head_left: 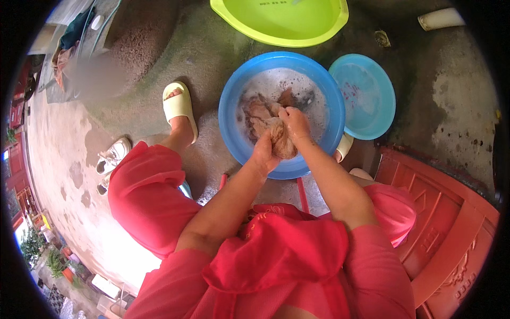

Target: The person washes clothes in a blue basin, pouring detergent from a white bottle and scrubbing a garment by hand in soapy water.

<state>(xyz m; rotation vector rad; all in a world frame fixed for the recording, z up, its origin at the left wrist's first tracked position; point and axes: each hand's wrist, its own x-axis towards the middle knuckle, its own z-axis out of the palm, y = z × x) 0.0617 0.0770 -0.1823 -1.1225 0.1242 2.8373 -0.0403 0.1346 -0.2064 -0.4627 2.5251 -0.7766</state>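
In front of me stands a round blue basin (227, 114) with sudsy water (313, 80) in it. A wet brown cloth item (285, 146) is bunched up over its near side, and more brown fabric (257, 112) trails into the suds. My left hand (264, 154) grips the bunched part from the left, fingers wrapped round it. From the right, my right hand (295, 123) is closed on the same cloth, slightly farther up. What kind of garment or cloth it is, I cannot tell.
A lime-green tub (287, 38) stands beyond the blue basin. At its right is a smaller light-blue basin (380, 119) holding water. A red carved panel (425, 223) lies at the right. White shoes (113, 157) rest on the floor at the left, and a pale pipe (440, 19) lies at the far right.
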